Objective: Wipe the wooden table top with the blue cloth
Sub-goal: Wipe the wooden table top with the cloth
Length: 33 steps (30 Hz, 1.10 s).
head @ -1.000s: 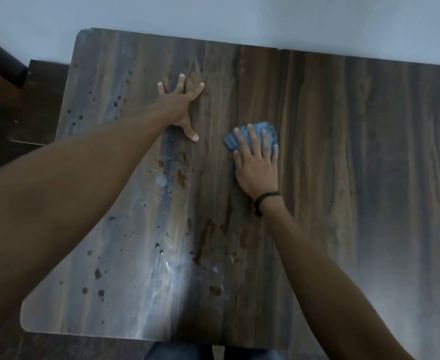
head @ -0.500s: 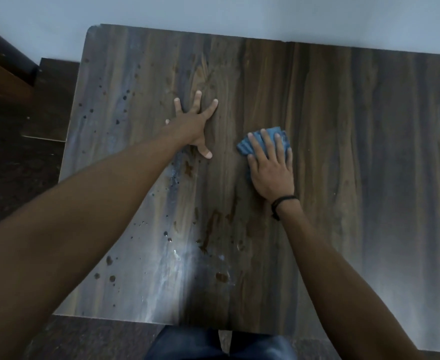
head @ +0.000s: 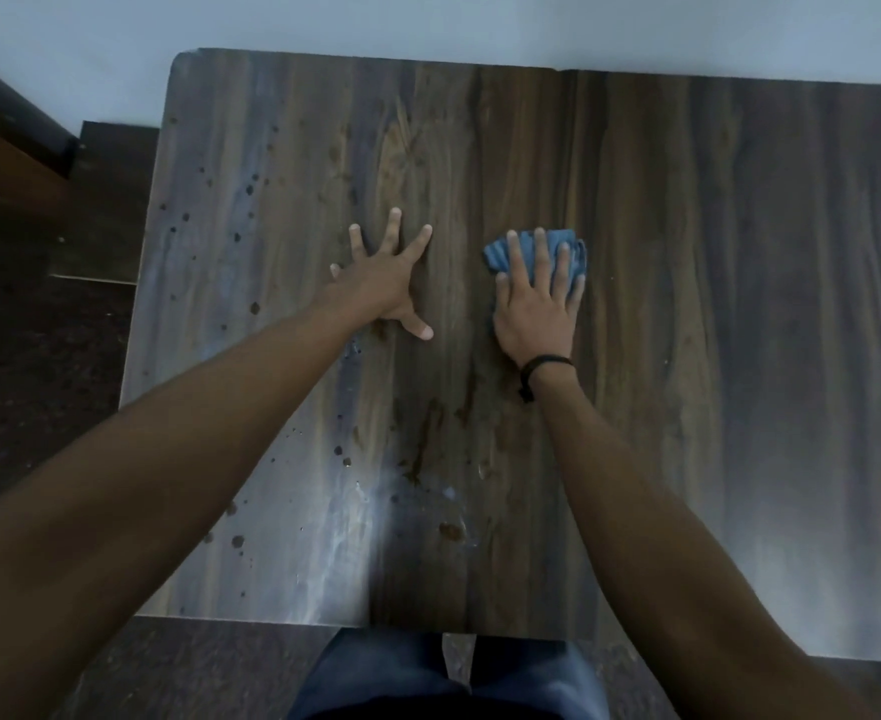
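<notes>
Both palms lie flat on the dark streaked wooden table top (head: 688, 304): the left hand (head: 384, 283) bare, fingers splayed wide, gripping nothing; the right hand (head: 534, 309) pressing down on a crumpled blue cloth (head: 498, 254), whose edge peeks beyond the fingertips. Brown spots and smears (head: 428, 449) lie nearer the person.

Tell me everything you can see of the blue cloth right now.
The blue cloth is a small crumpled wad of soft-looking fabric, lying flat on the wooden table top, right of centre and toward the far half. The right hand presses palm-down on it, fingers spread, hiding most of it; only bunched folds show past the fingertips. The left hand rests apart from it.
</notes>
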Available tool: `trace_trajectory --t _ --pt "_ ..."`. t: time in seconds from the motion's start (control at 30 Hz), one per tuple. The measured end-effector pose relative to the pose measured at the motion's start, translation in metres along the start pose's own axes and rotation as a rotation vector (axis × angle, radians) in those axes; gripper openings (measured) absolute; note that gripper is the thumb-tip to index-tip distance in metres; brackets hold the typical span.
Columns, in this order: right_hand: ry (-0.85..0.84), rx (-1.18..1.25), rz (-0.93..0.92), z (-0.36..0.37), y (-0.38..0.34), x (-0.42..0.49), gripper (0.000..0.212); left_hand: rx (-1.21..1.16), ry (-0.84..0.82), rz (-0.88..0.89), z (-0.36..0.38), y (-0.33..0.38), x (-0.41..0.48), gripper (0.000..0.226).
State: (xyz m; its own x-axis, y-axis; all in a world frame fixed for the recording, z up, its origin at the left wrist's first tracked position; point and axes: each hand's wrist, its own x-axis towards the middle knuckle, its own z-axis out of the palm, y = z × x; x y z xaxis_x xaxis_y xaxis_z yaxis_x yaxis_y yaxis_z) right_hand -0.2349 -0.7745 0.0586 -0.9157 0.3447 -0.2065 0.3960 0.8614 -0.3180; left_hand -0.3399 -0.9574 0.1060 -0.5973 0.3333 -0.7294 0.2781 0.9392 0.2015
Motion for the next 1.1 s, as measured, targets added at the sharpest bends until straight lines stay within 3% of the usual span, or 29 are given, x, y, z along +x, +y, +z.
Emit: trace_trajectory --t 0.13,0.33,0.5,0.7,0.87,1.03,1.1 --pt "-0.03 -0.098 -0.187 0.011 0.015 -0.056 0.055 0.009 0.007 -0.002 0.008 0.002 -0.001 0.149" --pt "0.007 0.0 0.032 0.0 0.009 -0.017 0.056 0.002 0.023 0.009 0.006 0.001 -0.004 0.148" --pt "-0.026 -0.109 -0.255 0.014 0.021 -0.08 0.055 -0.009 0.044 0.008 0.024 -0.003 -0.027 0.147" --pt "-0.001 -0.025 -0.068 0.01 0.023 -0.065 0.055 0.03 -0.028 -0.023 0.077 -0.012 -0.062 0.15" --pt "-0.027 -0.122 -0.33 0.021 0.046 -0.134 0.054 0.025 -0.002 -0.036 0.079 -0.009 -0.065 0.151" --pt "-0.009 -0.018 -0.08 0.009 0.044 -0.092 0.055 0.035 -0.001 -0.025 0.079 -0.012 -0.063 0.152" --pt "-0.015 -0.022 -0.09 0.015 0.021 -0.095 0.056 0.044 0.003 -0.032 0.08 -0.012 -0.062 0.154"
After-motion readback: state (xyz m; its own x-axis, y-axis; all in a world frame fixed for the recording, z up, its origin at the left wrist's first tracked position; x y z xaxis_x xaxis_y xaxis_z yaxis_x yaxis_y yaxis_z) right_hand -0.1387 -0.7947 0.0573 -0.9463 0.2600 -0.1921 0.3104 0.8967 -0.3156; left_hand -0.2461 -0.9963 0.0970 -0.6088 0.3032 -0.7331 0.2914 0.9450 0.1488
